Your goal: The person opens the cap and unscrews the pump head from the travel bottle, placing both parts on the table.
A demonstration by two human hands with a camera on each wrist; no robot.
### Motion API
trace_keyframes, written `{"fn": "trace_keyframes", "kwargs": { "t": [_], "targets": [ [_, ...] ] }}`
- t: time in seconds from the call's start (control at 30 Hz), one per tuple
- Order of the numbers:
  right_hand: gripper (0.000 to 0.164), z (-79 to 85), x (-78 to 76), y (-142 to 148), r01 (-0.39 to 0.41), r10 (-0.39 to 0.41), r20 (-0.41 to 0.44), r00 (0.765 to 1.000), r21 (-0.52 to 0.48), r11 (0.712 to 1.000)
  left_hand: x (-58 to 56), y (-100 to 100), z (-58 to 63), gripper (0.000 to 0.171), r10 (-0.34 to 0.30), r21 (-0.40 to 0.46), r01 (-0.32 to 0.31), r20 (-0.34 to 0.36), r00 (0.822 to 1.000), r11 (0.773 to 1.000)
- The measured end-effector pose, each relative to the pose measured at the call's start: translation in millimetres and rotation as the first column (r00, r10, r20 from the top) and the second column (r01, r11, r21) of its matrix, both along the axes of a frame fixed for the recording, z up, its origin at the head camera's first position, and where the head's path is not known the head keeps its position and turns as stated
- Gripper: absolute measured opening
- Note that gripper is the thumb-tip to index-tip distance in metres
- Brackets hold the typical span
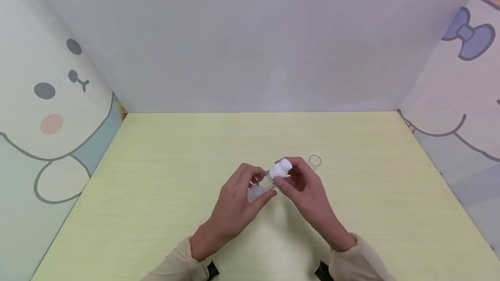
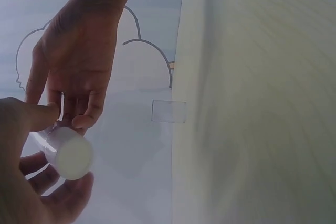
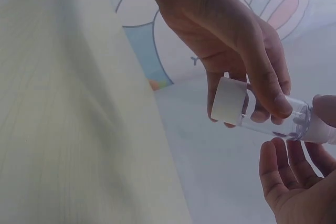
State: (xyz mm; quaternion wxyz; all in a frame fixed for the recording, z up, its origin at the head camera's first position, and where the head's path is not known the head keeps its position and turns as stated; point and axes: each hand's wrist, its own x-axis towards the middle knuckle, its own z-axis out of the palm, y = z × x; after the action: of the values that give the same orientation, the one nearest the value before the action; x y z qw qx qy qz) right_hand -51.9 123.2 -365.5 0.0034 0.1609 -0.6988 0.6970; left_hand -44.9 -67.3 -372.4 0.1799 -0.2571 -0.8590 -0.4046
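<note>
Both hands hold a small clear bottle (image 1: 266, 183) tilted above the table. Its white top (image 1: 280, 168) points up and to the right, and a white base (image 3: 229, 100) closes the other end. My left hand (image 1: 236, 198) grips the clear body, with thumb and fingers on opposite sides. The right hand (image 1: 308, 194) pinches the white top near its collar (image 3: 316, 129) between thumb and fingers. In the left wrist view the bottle's round white base (image 2: 74, 158) faces the camera. Some of the right fingertips are hidden behind the bottle in the head view.
A small clear cap-like cylinder (image 1: 314, 161) stands on the pale wood-look table (image 1: 175, 151), just beyond the right hand. A plain back wall (image 1: 250, 47) and cartoon-printed side walls (image 1: 58, 151) enclose the table.
</note>
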Motion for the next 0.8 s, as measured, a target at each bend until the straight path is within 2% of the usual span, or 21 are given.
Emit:
{"fn": "trace_keyframes", "kwargs": {
  "t": [0.17, 0.3, 0.53, 0.67, 0.8],
  "targets": [
    [0.031, 1.4, 0.9, -6.5, 0.031, -0.027, 0.063, 0.998, -0.053, 0.998, -0.2, 0.8, -0.5, 0.042, 0.017, 0.025, -0.016, -0.023, 1.000, 1.000],
    [0.031, 2.9, 3.0, -8.1, 0.075, -0.071, 0.082, 0.994, -0.039, 0.996, -0.6, 0.8, -1.7, 0.043, 0.015, 0.051, -0.012, -0.055, 0.998, 0.999],
    [0.030, 4.5, 5.8, -7.1, 0.144, -0.144, -0.003, 0.990, -0.024, 0.989, -2.2, -2.0, -0.6, 0.040, -0.011, 0.105, 0.030, -0.178, 0.984, 0.994],
    [0.029, 5.4, 6.3, -6.6, 0.142, -0.146, -0.069, 0.987, -0.058, 0.988, -2.8, -2.8, 1.1, 0.039, -0.061, 0.150, 0.089, -0.179, 0.982, 0.985],
    [0.030, 4.8, 5.8, -5.5, 0.097, -0.115, -0.154, 0.981, -0.119, 0.988, -3.8, -3.4, 2.4, 0.039, -0.122, 0.195, 0.156, -0.176, 0.977, 0.968]
  ]
}}
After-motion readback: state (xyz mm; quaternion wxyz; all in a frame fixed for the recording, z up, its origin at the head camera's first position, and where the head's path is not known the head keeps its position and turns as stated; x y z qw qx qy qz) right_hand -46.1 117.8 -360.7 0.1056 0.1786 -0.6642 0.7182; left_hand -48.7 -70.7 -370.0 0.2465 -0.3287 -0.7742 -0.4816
